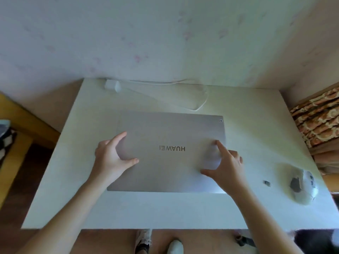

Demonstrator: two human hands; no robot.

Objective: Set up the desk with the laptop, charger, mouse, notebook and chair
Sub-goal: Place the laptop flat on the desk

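A closed silver laptop (165, 132) lies flat in the middle of the white desk (77, 180), its logo upside down to me. My left hand (111, 156) rests on the lid's left part, fingers spread. Over the lid's right part my right hand (225, 164) is spread too, fingertips touching the lid. A white charger brick (112, 85) sits at the desk's back left, and its cable (201, 101) loops behind the laptop. A translucent white mouse (300, 184) lies at the right edge. No notebook or chair is in view.
A small dark dongle (266, 182) lies just left of the mouse. The wall stands right behind the desk. Patterned fabric (319, 125) is stacked to the right. My feet (159, 242) show below the desk's front edge on a wooden floor.
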